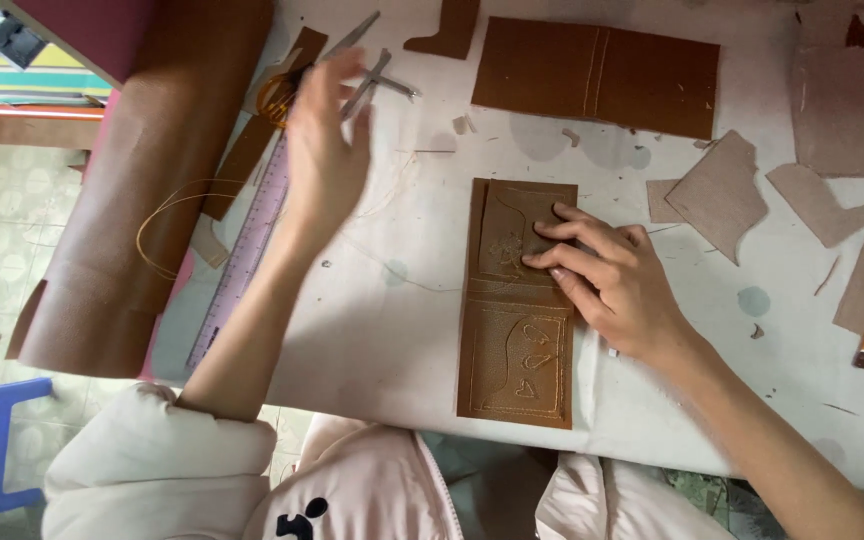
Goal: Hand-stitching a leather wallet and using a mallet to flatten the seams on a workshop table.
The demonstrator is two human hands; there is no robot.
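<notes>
While the right hand (617, 280) pins the stitched brown leather panel (517, 305) flat mid-tabletop (392, 300) with extended fingers, the open, empty left hand (327, 140) hovers at eleven o'clock; thin, light, pliable leather, probably best lifted by an edge.

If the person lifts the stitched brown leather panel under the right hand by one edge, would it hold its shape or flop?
The stitched leather panel lies flat in thin layers, so it probably bends at the seam across its middle rather than staying rigid. It looks light for its size. The right hand pins it with the fingertips, which suggests it might slide on the smooth white table.
</notes>
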